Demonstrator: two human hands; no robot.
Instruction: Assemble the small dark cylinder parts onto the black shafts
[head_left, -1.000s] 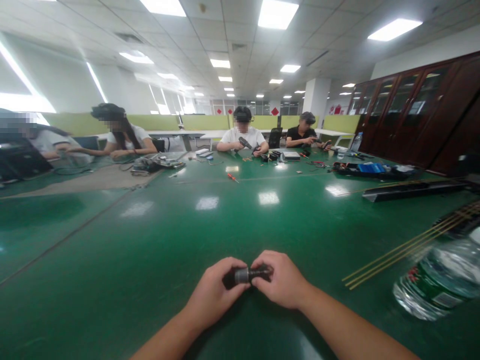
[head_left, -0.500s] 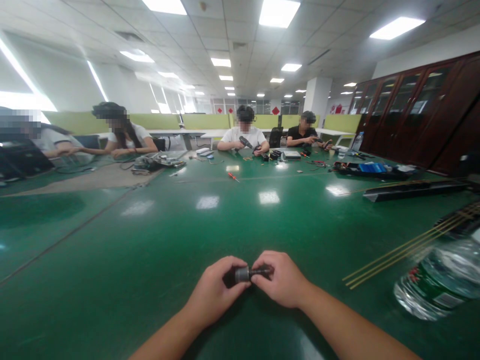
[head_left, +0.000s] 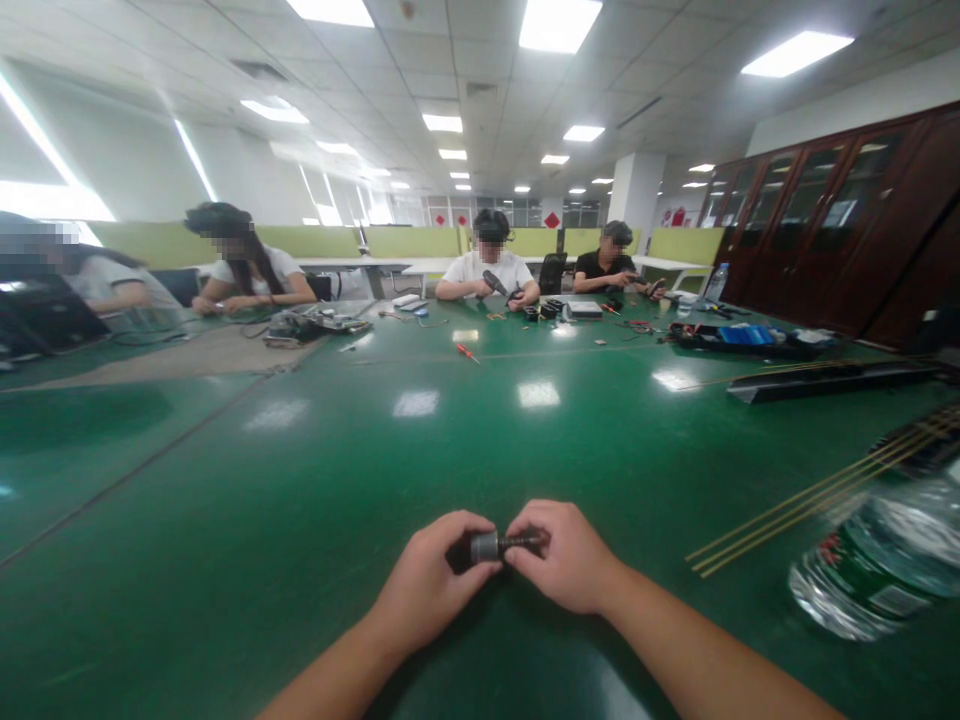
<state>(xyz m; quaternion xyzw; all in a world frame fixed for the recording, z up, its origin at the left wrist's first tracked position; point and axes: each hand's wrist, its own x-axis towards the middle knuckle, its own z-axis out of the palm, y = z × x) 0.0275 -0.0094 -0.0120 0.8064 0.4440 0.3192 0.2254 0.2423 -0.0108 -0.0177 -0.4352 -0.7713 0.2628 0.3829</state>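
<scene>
The left hand (head_left: pixel 429 570) pinches a grey cylinder (head_left: pixel 484 547), the right hand (head_left: pixel 564 556) a dark rod (head_left: pixel 519 541), both as before, while toward ten o'clock a co-worker's hand (head_left: pixel 204 304) has drawn back.

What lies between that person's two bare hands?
The head view shows a short grey cylinder gripped by the left hand and a slim dark rod held by the right hand; whether they are joined is unclear.
</scene>
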